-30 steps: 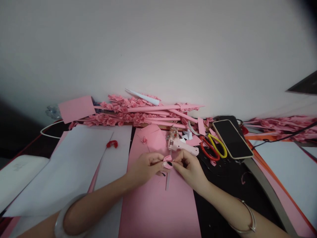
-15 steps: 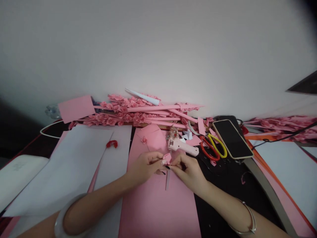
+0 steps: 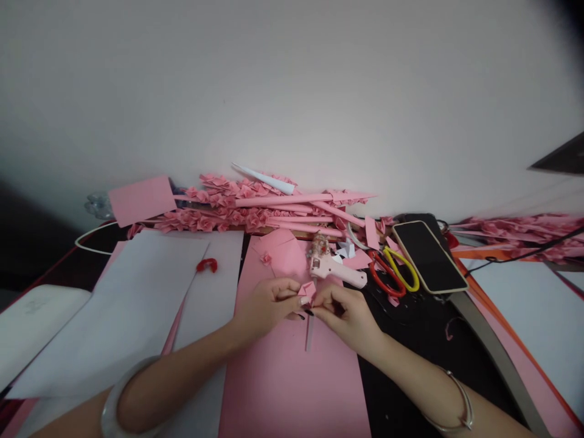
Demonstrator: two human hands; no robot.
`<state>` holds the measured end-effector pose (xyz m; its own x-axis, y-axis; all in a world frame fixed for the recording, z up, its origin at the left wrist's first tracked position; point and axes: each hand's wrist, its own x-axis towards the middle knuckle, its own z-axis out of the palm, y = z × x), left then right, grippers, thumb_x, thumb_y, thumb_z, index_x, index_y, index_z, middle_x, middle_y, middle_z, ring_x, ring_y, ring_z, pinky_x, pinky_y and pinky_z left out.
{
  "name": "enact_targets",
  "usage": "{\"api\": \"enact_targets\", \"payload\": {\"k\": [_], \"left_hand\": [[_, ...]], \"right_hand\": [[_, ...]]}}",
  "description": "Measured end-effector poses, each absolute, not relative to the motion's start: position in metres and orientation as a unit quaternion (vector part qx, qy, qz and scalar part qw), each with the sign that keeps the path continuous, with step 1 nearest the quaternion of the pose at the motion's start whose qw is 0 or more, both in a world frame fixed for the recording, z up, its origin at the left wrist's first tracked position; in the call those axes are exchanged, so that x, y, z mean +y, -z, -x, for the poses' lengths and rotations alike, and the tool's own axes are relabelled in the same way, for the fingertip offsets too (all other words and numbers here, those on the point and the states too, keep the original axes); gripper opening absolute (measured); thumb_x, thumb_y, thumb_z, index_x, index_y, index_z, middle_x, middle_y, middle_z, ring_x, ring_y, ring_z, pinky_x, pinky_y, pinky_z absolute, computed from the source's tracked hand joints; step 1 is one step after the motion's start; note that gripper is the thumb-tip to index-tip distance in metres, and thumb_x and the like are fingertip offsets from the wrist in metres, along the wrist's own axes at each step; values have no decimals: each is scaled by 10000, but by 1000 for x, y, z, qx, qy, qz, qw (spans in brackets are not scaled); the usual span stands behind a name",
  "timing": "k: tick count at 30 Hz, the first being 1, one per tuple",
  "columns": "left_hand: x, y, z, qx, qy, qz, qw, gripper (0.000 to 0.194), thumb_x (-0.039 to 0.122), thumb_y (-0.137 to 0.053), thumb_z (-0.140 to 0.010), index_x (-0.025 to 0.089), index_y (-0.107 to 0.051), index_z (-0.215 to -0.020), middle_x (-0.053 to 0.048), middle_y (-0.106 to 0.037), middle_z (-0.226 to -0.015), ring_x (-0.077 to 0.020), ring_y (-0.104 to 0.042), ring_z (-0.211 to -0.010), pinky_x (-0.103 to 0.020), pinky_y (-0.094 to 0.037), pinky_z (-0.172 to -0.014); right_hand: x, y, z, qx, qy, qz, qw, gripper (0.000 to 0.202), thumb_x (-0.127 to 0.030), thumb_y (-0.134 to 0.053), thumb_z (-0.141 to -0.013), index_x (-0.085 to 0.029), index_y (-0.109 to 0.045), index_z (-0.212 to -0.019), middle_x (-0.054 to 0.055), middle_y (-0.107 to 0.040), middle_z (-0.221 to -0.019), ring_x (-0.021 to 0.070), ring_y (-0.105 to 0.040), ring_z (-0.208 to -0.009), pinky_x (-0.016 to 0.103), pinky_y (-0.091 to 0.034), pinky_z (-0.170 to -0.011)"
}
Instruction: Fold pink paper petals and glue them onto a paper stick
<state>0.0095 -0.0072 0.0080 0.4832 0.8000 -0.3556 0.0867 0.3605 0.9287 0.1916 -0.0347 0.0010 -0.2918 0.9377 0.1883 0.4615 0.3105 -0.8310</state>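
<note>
Between my two hands is a small folded pink paper flower (image 3: 307,291). My left hand (image 3: 269,307) pinches it from the left, thumb and fingers closed on it. From the right, my right hand (image 3: 349,313) has its thumb and fingertips closed at the flower's lower edge. Both hands are above a large pink sheet (image 3: 296,389). A pale glue stick (image 3: 309,337) shows below the fingers, in line with the pink glue gun (image 3: 337,269) just beyond them. Back left of the gun lies a pink paper piece (image 3: 287,252) with a small paper rose (image 3: 266,258).
White sheets (image 3: 114,304) and a red curled object (image 3: 207,265) lie left. Scissors with red and yellow handles (image 3: 401,267) and a phone (image 3: 429,255) lie right. Bundles of pink paper flowers (image 3: 219,216) line the wall. More papers (image 3: 533,310) are far right.
The pink paper flower has turned slightly between my fingertips. Both hands stay in nearly the same place, and the things around them have not moved.
</note>
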Motion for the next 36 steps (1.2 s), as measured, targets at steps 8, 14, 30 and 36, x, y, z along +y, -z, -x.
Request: {"api": "enact_targets", "payload": {"k": [8,14,30,36], "left_hand": [[-6,-9,-9,426,-249,-485,722,149,267,-654,-716,154,-607,-801,-23,-679,-812,-158,-674,-788,-240,-506,-680],[-7,-7,-7,403,-239,-488,736,159,287,-649,-732,160,-608,-819,-17,-699,-806,-158,-679,-792,-245,-510,-693],[-7,-7,-9,420,-220,-503,723,145,291,-611,-744,161,-550,-730,-2,-674,-759,-180,-687,-791,-269,-511,-694],[-9,-2,-9,389,-227,-512,731,160,326,-568,-787,167,-553,-777,-18,-692,-795,-168,-689,-750,-263,-510,-665]], "right_hand": [[-33,-4,-194,-724,-328,501,342,214,-219,-428,-890,-195,-383,-682,-43,-369,-605,107,-335,-539,234,-276,-510],[-32,-8,-191,-763,-330,475,287,265,-220,-415,-903,-199,-332,-653,-47,-350,-596,106,-318,-535,235,-252,-512],[-31,-6,-193,-798,-314,445,260,226,-147,-384,-905,-195,-346,-687,-37,-389,-632,110,-352,-568,233,-267,-544],[-31,-6,-191,-784,-318,455,279,241,-162,-385,-912,-196,-343,-676,-41,-387,-615,106,-350,-552,228,-282,-542]]}}
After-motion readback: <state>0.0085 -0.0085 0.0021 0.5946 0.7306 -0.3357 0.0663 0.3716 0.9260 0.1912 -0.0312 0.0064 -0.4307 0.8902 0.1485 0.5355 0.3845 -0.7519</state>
